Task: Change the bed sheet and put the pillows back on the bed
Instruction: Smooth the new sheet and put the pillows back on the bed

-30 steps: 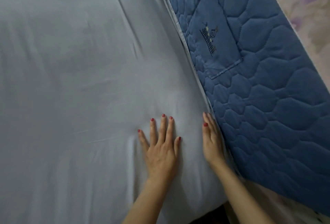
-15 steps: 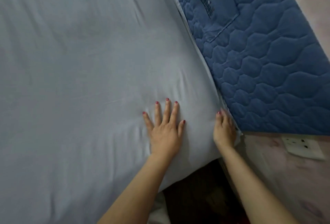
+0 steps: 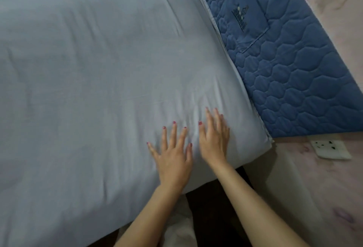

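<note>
The right hand (image 3: 215, 144), which half a second ago was set edge-on at the corner of the bed against the headboard (image 3: 298, 73), has been lifted out of that gap and laid flat on top of the sheet (image 3: 88, 89), just beside the left hand (image 3: 172, 155). The left hand has stayed pressed palm-down near the corner, fingers (image 3: 173, 132) spread and straight. The right hand's fingers are also extended and nothing is gripped; some motion blur is noted on them, so a sweep across the cloth is judged to be under way. The sheet is seen spread over the mattress, its corner pulled down over the edge next to the headboard; small creases are gathered just ahead of both hands, with longer ones farther up the bed. From this it is judged that tucking at this corner is finished and smoothing has begun. No pillows are in view, so their return is taken as not yet done. A wall socket (image 3: 330, 149) is noted on the wall beyond the corner, well apart from the hands.
</note>
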